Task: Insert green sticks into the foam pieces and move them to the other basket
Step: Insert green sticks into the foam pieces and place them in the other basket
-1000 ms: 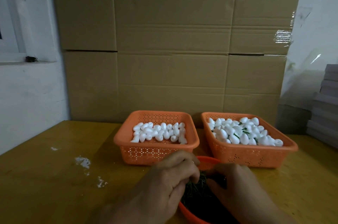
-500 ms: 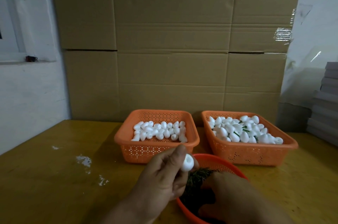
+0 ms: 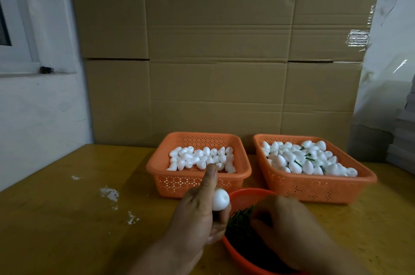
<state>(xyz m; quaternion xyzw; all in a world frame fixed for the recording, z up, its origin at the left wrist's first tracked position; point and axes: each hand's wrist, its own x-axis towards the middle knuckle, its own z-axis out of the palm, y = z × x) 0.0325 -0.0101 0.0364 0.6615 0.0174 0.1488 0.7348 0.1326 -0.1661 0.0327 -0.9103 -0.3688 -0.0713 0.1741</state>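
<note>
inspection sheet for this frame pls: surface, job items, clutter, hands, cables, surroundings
Surface: yellow-brown wooden table, white smears left of centre.
Job's things: left orange perforated plastic basket holds plain white foam pieces; right orange perforated plastic basket holds white foam pieces with green sticks; round orange bowl of green sticks nearest the person.
Clutter: nothing seen.
Hands: left hand holds one white foam egg; right hand reaches into the bowl, grasp hidden.
Cables: nothing seen.
Surroundings: brown cardboard boxes behind, white wall left.
</note>
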